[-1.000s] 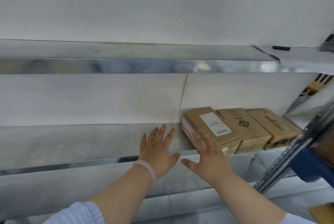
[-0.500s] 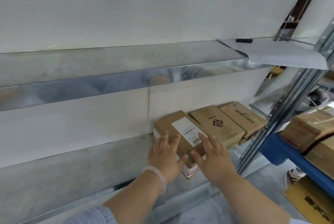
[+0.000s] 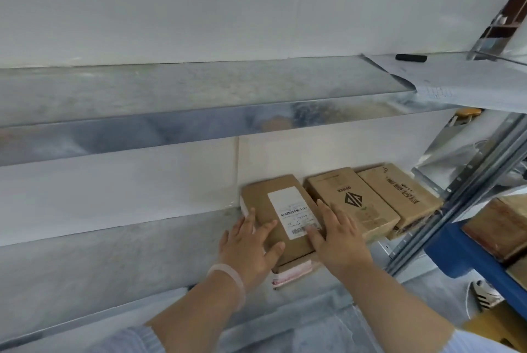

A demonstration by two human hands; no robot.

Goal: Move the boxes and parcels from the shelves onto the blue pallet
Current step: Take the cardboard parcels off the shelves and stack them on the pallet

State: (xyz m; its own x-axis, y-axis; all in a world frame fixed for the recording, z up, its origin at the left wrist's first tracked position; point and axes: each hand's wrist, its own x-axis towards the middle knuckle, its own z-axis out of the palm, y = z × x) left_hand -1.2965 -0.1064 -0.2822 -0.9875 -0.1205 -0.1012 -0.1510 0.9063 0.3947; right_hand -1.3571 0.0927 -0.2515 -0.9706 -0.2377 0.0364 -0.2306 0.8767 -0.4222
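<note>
Now we press both flanks of the labelled box (image 3: 286,204), lower centre, on the metal shelf (image 3: 114,255): left hand (image 3: 251,251) and right hand (image 3: 340,240) flat, fingers spread.

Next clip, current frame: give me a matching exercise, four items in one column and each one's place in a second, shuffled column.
Items
1. brown cardboard box with a white barcode label
2. brown cardboard box with a black diamond logo
3. brown cardboard box with black printed characters
4. black cylindrical object

Places
A. upper metal shelf
B. middle of the row on the lower metal shelf
C. right end of that row
D. left end of that row, touched by the left hand and right hand

Pairs: 1-D, 2-B, 3-C, 4-A
</note>
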